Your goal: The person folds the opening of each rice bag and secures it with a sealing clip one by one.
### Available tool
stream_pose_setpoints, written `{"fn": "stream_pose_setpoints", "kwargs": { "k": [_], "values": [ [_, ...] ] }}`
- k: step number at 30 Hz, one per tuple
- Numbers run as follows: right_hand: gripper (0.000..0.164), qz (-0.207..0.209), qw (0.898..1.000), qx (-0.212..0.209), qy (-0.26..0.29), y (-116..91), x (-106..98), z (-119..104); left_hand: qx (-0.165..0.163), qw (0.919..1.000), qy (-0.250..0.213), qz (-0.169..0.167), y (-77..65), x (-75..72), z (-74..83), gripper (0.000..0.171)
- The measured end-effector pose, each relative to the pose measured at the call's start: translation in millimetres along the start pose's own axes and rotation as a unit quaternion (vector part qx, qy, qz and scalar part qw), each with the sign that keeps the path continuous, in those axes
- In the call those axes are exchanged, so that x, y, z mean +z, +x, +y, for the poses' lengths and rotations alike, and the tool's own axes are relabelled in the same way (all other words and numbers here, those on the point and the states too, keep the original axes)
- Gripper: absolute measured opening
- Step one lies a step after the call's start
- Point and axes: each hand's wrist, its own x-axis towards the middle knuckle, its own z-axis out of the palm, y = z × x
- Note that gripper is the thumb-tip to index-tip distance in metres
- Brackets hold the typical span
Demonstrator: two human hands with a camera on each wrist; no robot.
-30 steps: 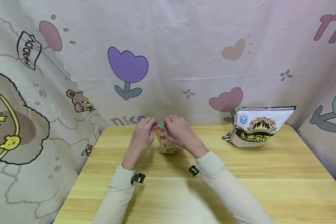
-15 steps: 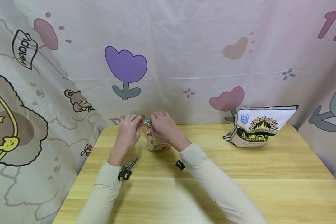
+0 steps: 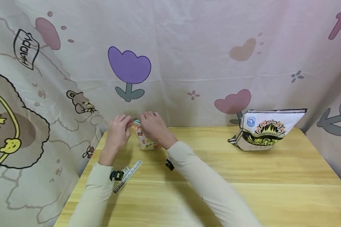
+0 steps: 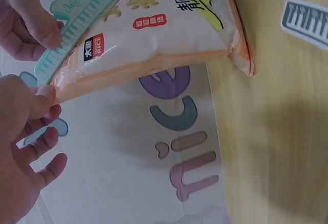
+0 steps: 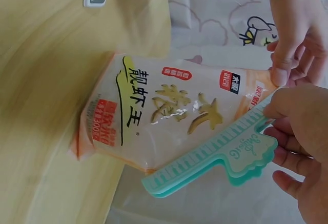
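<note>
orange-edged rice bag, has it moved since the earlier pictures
Yes, leftward: in the head view, the orange-edged rice bag was right of the printed purple tulip; now it is partly below it.

Both arms reach forward from the lower edge of the head view, the left sleeve (image 3: 92,195) rising fairly steeply and the right sleeve (image 3: 207,183) slanting up toward the person's left. Cuffs end short of the bare left wrist (image 3: 107,155) and right wrist (image 3: 169,142). The left hand (image 3: 119,129) pinches with its thumb, the other fingers loosely bent (spread slightly apart, as its wrist camera shows). Just beside it, the right hand (image 3: 153,126) pinches too, thumb on top and fingers curled beneath.
</note>
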Motion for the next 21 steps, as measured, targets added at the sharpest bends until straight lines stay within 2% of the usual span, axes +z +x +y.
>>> {"fn": "stream_pose_setpoints", "kwargs": {
  "k": [7, 15, 21],
  "values": [
    [0.019, -0.017, 0.999, -0.023, 0.030, 9, 2, -13, -0.021, 0.9998, -0.005, 0.002, -6.3, -7.5, -11.0, 0.008],
    [0.021, -0.003, 0.999, -0.027, 0.017, 10, 7, -18, -0.055, 0.9983, -0.017, -0.011, -12.5, -10.0, -9.9, 0.007],
    [0.021, -0.007, 1.000, -0.028, 0.011, 11, 5, -18, -0.061, 0.9978, -0.022, -0.015, -10.7, -11.3, -8.4, 0.006]
  ]
}}
